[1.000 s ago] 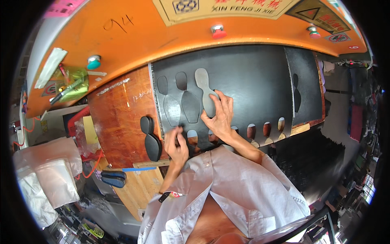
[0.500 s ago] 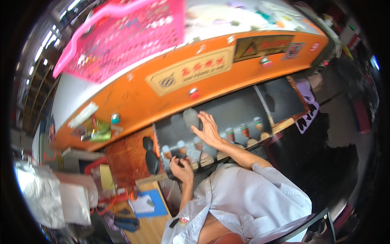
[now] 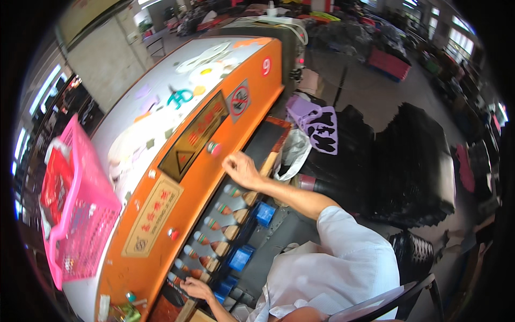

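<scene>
The right hand [image 3: 241, 170] is raised at the far right end of a long dark sheet [image 3: 224, 219], its wrist bent and its fingers curled in. Its grip is narrow, and I cannot tell whether anything sits inside the curl. The forearm reaches out from a white short sleeve [image 3: 340, 236], with the elbow out to the right. The left hand [image 3: 197, 290] is low at the near left end of the sheet, fingers pointing left; its grip looks loose, though I cannot tell whether it holds something.

The sheet lies beneath the overhanging orange metal panel [image 3: 193, 185] of one machine. Seven rounded openings show in a row along its near side. Three bright blue blocks [image 3: 241, 257] stand in a line just on the near side of it. Three round push-buttons are set on the panel: a red one [image 3: 213, 148] near the right hand, another red one [image 3: 173, 233] farther left, and a teal one [image 3: 130, 296] at the left end.

On the white machine top are one pair of teal-handled scissors [image 3: 179, 97] and one pink perforated plastic basket [image 3: 80, 214] at the left. One lilac sheet with shaped holes [image 3: 316, 123] lies to the right, beside stacked black sheets [image 3: 416, 166].
</scene>
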A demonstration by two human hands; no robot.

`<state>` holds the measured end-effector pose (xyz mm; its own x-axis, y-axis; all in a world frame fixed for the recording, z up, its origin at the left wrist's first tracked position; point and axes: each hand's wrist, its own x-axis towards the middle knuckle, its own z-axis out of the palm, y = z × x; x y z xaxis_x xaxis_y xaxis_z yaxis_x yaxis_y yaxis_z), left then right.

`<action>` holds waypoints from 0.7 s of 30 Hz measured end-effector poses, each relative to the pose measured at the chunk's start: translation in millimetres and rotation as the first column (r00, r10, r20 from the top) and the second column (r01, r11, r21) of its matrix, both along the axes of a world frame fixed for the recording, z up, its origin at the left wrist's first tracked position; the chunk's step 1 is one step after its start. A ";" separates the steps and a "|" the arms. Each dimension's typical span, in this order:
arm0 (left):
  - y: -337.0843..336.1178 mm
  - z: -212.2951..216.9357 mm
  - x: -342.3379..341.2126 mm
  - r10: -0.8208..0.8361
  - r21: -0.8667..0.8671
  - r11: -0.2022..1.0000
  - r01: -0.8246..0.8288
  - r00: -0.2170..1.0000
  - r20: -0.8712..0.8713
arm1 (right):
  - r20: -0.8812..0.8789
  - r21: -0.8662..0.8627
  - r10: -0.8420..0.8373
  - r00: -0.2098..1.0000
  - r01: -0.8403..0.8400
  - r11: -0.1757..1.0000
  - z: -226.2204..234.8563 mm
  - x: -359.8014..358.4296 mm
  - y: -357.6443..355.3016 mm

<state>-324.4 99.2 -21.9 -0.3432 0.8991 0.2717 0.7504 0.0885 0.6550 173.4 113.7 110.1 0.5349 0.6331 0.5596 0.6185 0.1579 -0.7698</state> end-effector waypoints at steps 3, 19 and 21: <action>6.5 4.6 -10.2 0.011 0.173 0.985 -0.010 1.000 -0.004 | -0.005 -0.210 -0.055 0.998 0.053 0.976 -32.6 -4.5 -30.6; 10.8 16.0 -0.6 -0.103 0.151 0.985 0.085 0.988 0.114 | 0.469 -0.298 -0.029 0.883 0.189 0.936 -105.0 -17.1 -53.0; 5.1 16.3 0.5 -0.082 0.158 0.983 0.092 0.994 -0.069 | 0.621 -0.430 0.129 0.773 0.199 0.881 -106.3 -12.9 -49.3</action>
<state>-324.0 104.3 -5.6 -0.2439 0.8677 0.4331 0.7900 -0.0813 0.6077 160.5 64.4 3.8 0.2022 0.8814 0.4268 0.9732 -0.1321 -0.1882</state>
